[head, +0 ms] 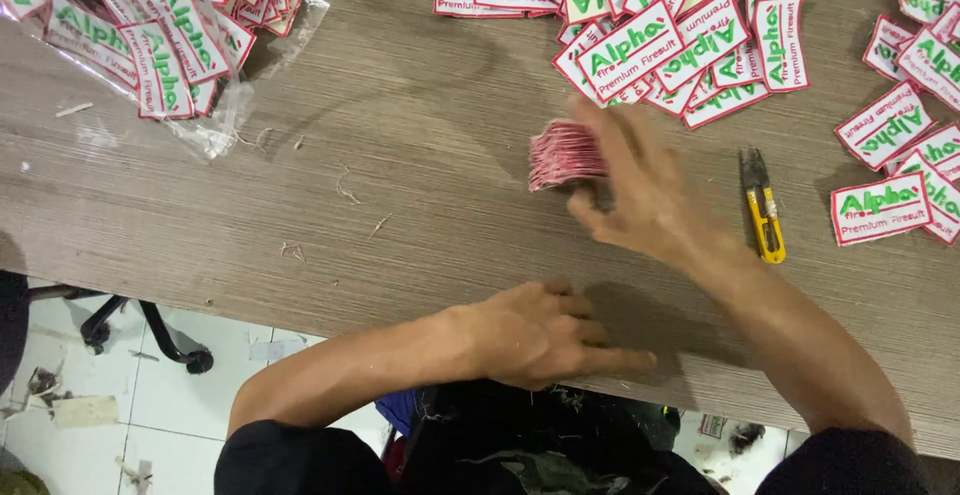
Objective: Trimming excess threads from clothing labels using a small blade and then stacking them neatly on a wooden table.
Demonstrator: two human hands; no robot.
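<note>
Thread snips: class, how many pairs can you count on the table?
1. The yellow-handled thread snips lie on the wooden table, right of the right hand. Others may be hidden under the patches.

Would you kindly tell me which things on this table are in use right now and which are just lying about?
In use:
- stack of patches, held by the right hand
- left hand, resting at the table edge

Lying about:
- yellow thread snips
- loose patches
- plastic bag of patches
- thread scraps
</note>
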